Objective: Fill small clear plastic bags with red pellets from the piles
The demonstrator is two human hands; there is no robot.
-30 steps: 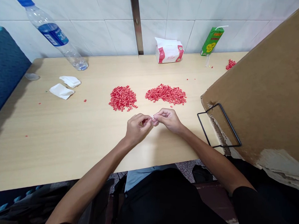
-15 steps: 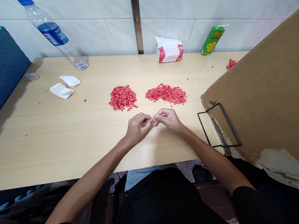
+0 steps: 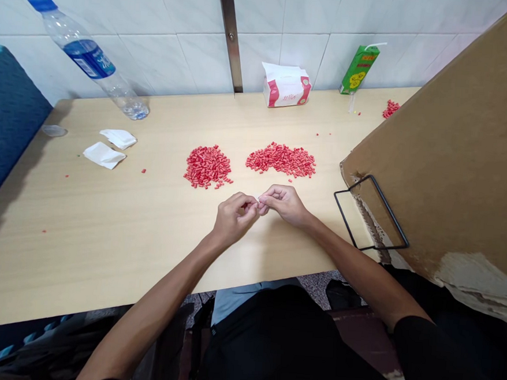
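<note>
My left hand (image 3: 235, 215) and my right hand (image 3: 282, 205) meet fingertip to fingertip above the table, both closed in a pinch. Between the fingertips is a tiny pale thing, too small to make out. Just beyond my left hand lies a rounded pile of small red cylindrical pieces (image 3: 208, 166). A second, wider pile of the same red pieces (image 3: 281, 159) spreads beyond my right hand. One loose red piece (image 3: 290, 180) rests between that wider pile and my right hand.
A clear bottle (image 3: 93, 60) stands at the back left near folded tissues (image 3: 104, 154). Against the wall are a tissue pack (image 3: 288, 88) and a green drink carton (image 3: 359, 70). A brown board (image 3: 448, 140) with a black metal bracket (image 3: 386, 208) borders the right side.
Both hands keep nearly the same place and pinch. The piles and other objects show no movement beyond a slight shift of the camera.
</note>
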